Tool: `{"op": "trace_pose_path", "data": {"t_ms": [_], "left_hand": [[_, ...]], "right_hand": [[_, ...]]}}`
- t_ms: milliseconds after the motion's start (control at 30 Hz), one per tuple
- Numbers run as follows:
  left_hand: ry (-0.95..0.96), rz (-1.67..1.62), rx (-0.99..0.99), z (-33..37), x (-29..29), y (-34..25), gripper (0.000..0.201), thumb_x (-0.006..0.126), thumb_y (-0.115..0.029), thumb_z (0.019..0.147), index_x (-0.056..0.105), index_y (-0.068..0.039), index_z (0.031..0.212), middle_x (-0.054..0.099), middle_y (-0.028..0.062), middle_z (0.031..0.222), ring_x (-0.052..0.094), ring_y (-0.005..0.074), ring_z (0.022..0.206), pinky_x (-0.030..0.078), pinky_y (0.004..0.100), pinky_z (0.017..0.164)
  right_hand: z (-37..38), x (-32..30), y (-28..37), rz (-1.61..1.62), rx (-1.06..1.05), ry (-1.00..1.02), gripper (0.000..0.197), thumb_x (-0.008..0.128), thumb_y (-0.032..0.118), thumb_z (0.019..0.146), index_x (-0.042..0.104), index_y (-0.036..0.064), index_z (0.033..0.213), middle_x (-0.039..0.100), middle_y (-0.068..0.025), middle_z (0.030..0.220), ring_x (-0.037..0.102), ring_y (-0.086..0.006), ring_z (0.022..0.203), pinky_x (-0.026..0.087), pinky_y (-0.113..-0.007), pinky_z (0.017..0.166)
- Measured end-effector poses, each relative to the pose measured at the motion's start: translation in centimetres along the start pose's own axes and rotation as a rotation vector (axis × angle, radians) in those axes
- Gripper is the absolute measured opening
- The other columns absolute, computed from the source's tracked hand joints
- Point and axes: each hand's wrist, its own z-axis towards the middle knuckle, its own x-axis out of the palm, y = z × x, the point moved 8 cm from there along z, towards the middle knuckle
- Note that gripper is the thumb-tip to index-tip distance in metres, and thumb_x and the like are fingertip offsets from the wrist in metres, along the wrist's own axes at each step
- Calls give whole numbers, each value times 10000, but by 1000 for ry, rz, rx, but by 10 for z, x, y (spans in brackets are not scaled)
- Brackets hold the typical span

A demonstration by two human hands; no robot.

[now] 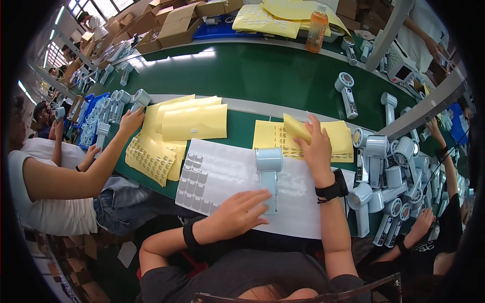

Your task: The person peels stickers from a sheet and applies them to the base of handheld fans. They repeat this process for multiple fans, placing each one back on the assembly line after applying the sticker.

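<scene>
A pale blue handheld fan [269,160] lies head-away on a white sheet [237,164] in front of me. My left hand [235,214] rests by its handle, fingers stretched out and partly over it, gripping nothing. To the right of the fan, my right hand [316,146] has the raised, curled edge of a yellow sticker sheet [339,139] between thumb and fingers. Rows of small stickers show on that sheet left of the curl. Grey rounded stickers [194,175] cover the white sheet's left part.
More yellow sheets [194,122] lie to the left. Many fans [378,146] are heaped at the right, beside a metal post [429,108]. Beyond the rail is a green belt [227,70] with a standing bottle [317,30] behind it. Co-workers' arms [96,174] reach in from both sides.
</scene>
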Motion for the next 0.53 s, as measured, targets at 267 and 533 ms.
{"op": "trace_pose_path", "data": {"t_ms": [267,533], "left_hand": [[-519,-132,-229,76,-81,89,403,718,-167,877,574,-6,1217,657,112,1150,635,244,1044,510,341,879],[-567,-318,-701,-5,-143,263,478,714,-213,870,546,-19,1274,680,142,1127,660,302,1018,516,377,891]], "right_hand": [[7,-44,114,210,-210,-122,706,754,92,792,414,69,1411,593,-158,1314,560,-333,1231,390,-418,1086],[12,-41,75,385,-73,37,795,759,178,819,315,112,1475,333,-160,1539,348,-295,1421,176,-488,1199]]}}
